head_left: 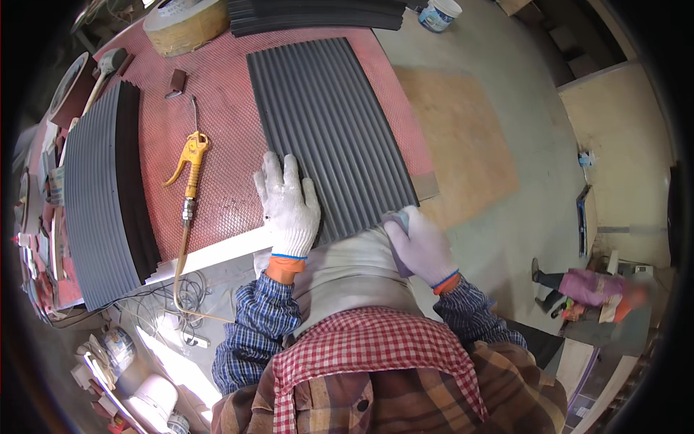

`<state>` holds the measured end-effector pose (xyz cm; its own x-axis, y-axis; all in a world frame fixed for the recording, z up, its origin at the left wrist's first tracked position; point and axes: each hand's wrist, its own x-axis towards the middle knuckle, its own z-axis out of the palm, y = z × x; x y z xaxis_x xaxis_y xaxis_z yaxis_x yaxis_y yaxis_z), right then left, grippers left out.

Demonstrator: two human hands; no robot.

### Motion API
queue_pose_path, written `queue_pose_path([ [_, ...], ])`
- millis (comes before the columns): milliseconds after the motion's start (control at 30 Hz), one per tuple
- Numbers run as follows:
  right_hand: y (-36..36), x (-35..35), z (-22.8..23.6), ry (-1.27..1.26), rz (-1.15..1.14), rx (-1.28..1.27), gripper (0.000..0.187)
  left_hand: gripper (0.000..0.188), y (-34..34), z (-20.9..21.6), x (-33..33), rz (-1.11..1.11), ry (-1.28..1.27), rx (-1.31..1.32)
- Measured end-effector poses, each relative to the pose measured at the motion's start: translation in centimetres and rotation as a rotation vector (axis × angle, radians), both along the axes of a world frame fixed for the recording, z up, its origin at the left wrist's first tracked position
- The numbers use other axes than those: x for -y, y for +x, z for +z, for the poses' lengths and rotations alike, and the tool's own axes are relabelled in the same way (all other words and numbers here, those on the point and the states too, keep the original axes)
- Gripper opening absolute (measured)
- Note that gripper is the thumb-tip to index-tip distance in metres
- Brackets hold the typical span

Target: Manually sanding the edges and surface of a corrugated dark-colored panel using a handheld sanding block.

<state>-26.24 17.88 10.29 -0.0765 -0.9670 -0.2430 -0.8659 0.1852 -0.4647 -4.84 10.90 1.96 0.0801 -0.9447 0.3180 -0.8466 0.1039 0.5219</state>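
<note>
A dark grey ribbed panel (pixel 329 130) lies on the red mesh-covered table, its near edge close to my body. My left hand (pixel 291 206), in a white knit glove, rests with fingers stretched out on the panel's near left edge. At the near right corner my right hand (pixel 423 246), also gloved, is closed around a thin grey-purple pad, perhaps sandpaper. The glove hides most of that pad (pixel 396 218). Left of the panel lies a yellow air blow gun (pixel 194 152) with a hose running off the table's near edge.
A stack of ribbed panels (pixel 101 195) stands at the left; more dark panels (pixel 318 16) lie at the far edge. A tape roll (pixel 184 29), small brown block (pixel 176 83) and mallet (pixel 108 64) are also on the table. A person (pixel 589 288) is at the far right.
</note>
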Motion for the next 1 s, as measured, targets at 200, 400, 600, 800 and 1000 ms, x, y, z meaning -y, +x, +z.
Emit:
queue_pose_path([
  [200, 0.7, 1.3, -0.9, 0.066, 0.004, -0.129, 0.037, 0.047, -0.1, -0.9, 0.0, 0.000, -0.016, -0.008],
  [400, 1.0, 6.3, -1.6, -0.009, 0.072, -0.118, 0.036, 0.047, -0.1, 0.0, 0.2, -0.027, 0.019, -0.032],
  [600, 3.8, 19.1, -2.5, 0.007, 0.095, -0.199, 0.038, 0.052, 0.1, -0.3, 0.2, -0.035, 0.029, -0.043],
  [800, 6.7, 31.9, -2.5, -0.091, 0.178, -0.223, 0.044, 0.054, 0.3, 0.3, 0.0, -0.057, 0.089, -0.073],
  [1000, 9.7, 42.1, -2.8, -0.138, 0.185, -0.235, 0.046, 0.050, 0.3, 1.0, -0.2, -0.041, 0.107, -0.076],
])
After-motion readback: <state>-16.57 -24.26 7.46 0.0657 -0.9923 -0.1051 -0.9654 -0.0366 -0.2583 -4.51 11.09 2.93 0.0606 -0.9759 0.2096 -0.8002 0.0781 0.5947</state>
